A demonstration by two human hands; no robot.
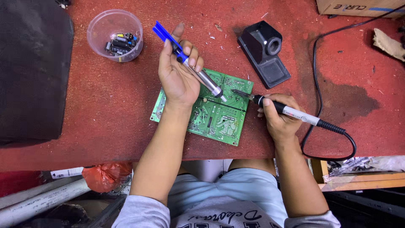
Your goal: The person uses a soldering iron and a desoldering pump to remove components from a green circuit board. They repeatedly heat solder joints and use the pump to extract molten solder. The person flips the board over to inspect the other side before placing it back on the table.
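A green circuit board (219,120) lies solder side up on the red table (105,101). My left hand (177,76) grips a blue and silver desoldering pump (190,63), held slantwise with its tip just above the board. My right hand (280,118) holds a black and white soldering iron (291,112) like a pen. The iron's metal tip rests on the board's upper right part, close to the pump's nozzle.
A clear plastic bowl (115,34) with several small electronic parts stands at the back left. A black iron stand (263,52) sits behind the board. The iron's black cable (316,84) loops along the right. A dark mat (31,67) covers the left.
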